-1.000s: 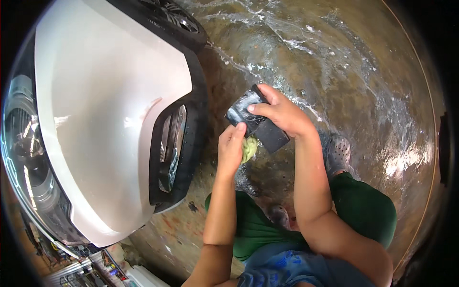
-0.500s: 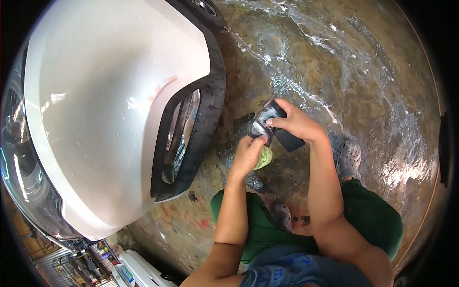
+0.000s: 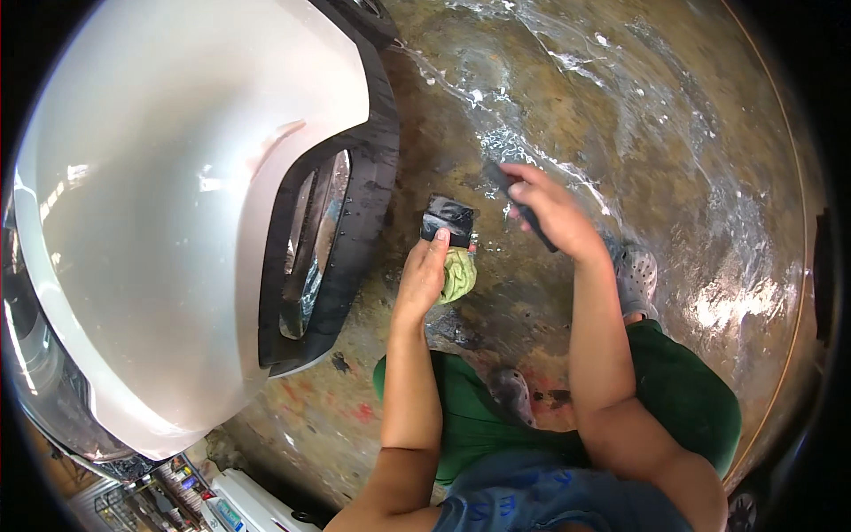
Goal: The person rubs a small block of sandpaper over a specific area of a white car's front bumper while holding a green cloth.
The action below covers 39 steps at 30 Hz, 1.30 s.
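My left hand (image 3: 418, 282) pinches a small black square sheet (image 3: 448, 213), wet and smeared with white, which looks like folded sandpaper. A crumpled light green cloth (image 3: 459, 277) is gripped under it in the same hand. To the right, my right hand (image 3: 557, 217) grasps a dark flat rectangular block (image 3: 538, 230), seen nearly edge-on, its far end sticking out past the fingers. The two hands are apart over the floor. Left of them stands the white car bumper (image 3: 168, 257), with a reddish-brown scuff (image 3: 280, 142) above its dark trim opening.
Black trim (image 3: 377, 168) edges the bumper near my left hand. The headlight (image 3: 53, 372) is at the far left. The concrete floor (image 3: 674, 142) is wet and stained white. Grey clogs (image 3: 636, 279) are on my feet. A white case (image 3: 253, 501) stands by a rack at lower left.
The block and the black sheet have come apart: my left hand moved left with the sheet and cloth. My right hand turned the block edge-on. The view shifted slightly.
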Tool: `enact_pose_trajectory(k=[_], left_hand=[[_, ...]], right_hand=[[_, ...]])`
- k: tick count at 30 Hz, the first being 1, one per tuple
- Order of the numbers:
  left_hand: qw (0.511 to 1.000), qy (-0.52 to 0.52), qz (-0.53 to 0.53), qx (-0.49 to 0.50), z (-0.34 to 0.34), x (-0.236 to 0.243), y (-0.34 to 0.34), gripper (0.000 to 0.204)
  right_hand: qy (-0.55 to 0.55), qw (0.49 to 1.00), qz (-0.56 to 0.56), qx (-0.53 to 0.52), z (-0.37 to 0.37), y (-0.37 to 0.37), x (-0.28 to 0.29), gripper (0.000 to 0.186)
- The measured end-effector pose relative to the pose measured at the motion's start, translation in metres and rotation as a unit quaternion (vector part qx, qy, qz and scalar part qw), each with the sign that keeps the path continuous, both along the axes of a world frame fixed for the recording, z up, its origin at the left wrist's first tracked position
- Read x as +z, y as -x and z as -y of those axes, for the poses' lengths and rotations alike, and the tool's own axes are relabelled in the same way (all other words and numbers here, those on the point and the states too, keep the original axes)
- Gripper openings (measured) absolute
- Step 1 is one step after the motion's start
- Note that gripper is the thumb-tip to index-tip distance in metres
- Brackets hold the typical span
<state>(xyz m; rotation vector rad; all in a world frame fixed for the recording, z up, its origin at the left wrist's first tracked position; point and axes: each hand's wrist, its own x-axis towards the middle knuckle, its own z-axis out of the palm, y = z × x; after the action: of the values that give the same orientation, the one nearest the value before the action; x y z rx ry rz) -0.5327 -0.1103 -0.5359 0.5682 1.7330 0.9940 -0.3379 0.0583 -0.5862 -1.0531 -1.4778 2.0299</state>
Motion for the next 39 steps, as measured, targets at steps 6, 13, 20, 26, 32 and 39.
enact_pose_trajectory(k=[6, 13, 20, 26, 32, 39], left_hand=[[0.993, -0.032, -0.086, -0.076, 0.004, -0.002, -0.002, 0.063], [0.976, -0.027, -0.181, -0.117, 0.001, 0.011, -0.006, 0.055], [0.968, -0.035, -0.212, -0.133, 0.005, 0.013, -0.003, 0.052], [0.970, -0.039, -0.188, -0.148, 0.008, 0.016, -0.002, 0.052], [0.959, -0.092, -0.227, -0.142, 0.007, 0.012, -0.006, 0.045], [0.968, -0.140, -0.200, -0.056, 0.006, 0.023, -0.013, 0.032]], right_hand=[[-0.185, 0.981, -0.018, 0.051, 0.026, 0.018, 0.036, 0.062], [-0.217, 0.971, -0.027, 0.092, 0.026, 0.012, 0.034, 0.060], [-0.184, 0.978, -0.034, 0.089, 0.030, 0.016, 0.035, 0.059], [-0.166, 0.981, -0.042, 0.091, 0.032, 0.016, 0.039, 0.059], [-0.171, 0.979, -0.073, 0.084, 0.034, 0.019, 0.032, 0.060], [-0.138, 0.966, -0.196, 0.093, 0.024, 0.015, 0.028, 0.063]])
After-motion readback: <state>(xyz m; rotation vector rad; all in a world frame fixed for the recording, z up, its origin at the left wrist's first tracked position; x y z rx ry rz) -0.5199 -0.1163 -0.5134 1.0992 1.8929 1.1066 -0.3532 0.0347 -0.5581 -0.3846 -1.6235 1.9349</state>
